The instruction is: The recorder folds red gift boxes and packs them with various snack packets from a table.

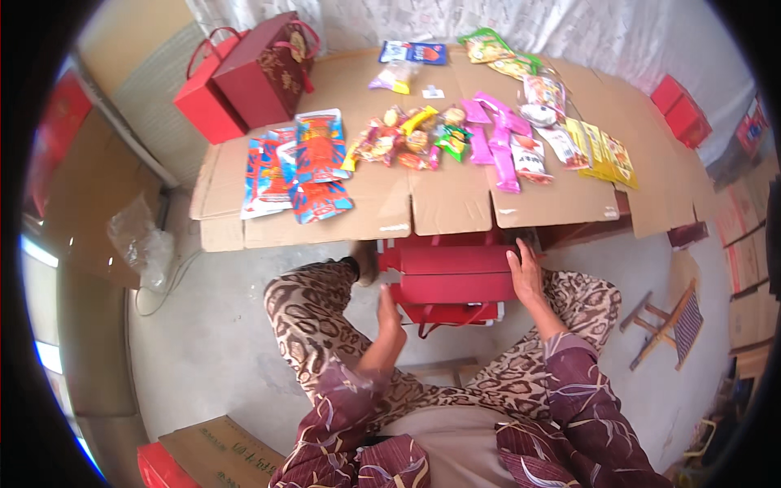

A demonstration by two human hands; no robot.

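A dark red gift box (455,286) sits between my knees, just below the near edge of the cardboard-covered table. A red cord handle (425,324) hangs at its near side. Against the box's right end, my right hand (525,272) rests with its fingers stretched out. My left hand (389,319) is up beside the left end, fingers straight and thumb side toward the box; whether it touches the box I cannot tell. Neither hand is wrapped round anything. Part of the box's far side is hidden under the table's cardboard.
On the cardboard (374,215) lie red-and-blue snack packets (319,146), small mixed snacks (415,142), pink sticks (502,150) and yellow packets (602,153). Gift boxes (264,73) stand at the back left, another red box (682,110) at the far right. A folding stool (671,325) lies on the floor.
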